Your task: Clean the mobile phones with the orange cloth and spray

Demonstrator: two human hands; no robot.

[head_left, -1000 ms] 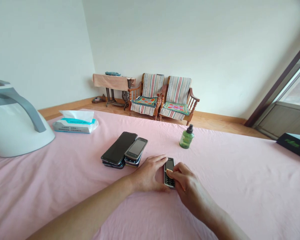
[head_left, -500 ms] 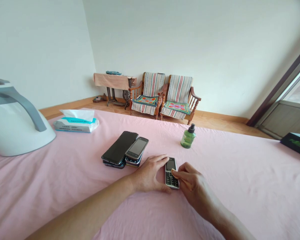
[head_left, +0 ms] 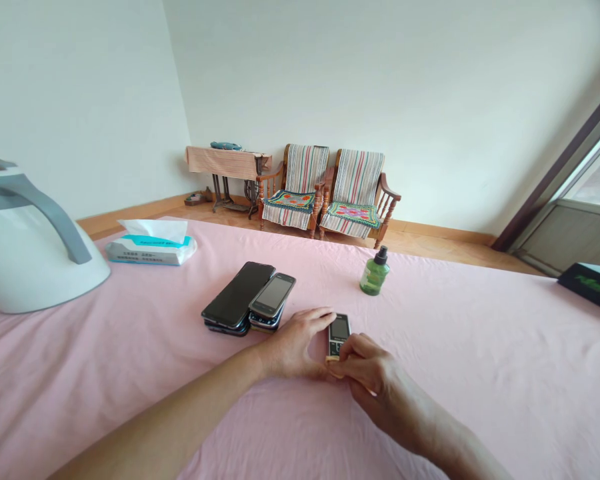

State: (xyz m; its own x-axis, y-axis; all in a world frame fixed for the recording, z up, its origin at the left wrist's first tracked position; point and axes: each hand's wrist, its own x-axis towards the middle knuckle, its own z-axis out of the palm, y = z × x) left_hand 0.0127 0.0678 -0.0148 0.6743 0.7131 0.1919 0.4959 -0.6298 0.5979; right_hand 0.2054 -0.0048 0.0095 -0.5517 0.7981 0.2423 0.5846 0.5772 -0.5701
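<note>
A silver-and-black keypad mobile phone (head_left: 339,328) lies face up on the pink cloth (head_left: 480,360). My left hand (head_left: 295,343) steadies it from the left, fingertips at its upper edge and thumb near the bottom. Over the lower keypad, my right hand (head_left: 373,373) is closed, its fingertips pressed on the keys; a small pale-yellow bit shows at the tips, too small to name. Much of the keypad is covered by these fingers. Left of my hands sit a stack of large black smartphones (head_left: 239,297) and, beside it, a stack of smaller phones (head_left: 273,295).
Beyond the phone stands a green spray bottle (head_left: 375,273). A tissue pack (head_left: 150,248) and a large white-and-grey kettle (head_left: 30,247) are at the left. A black box (head_left: 590,287) lies at the right edge. Two wooden armchairs (head_left: 355,193) stand past the table.
My right hand has moved down and left from the middle of the phone to its lower keypad. The left hand stays at the phone's side.
</note>
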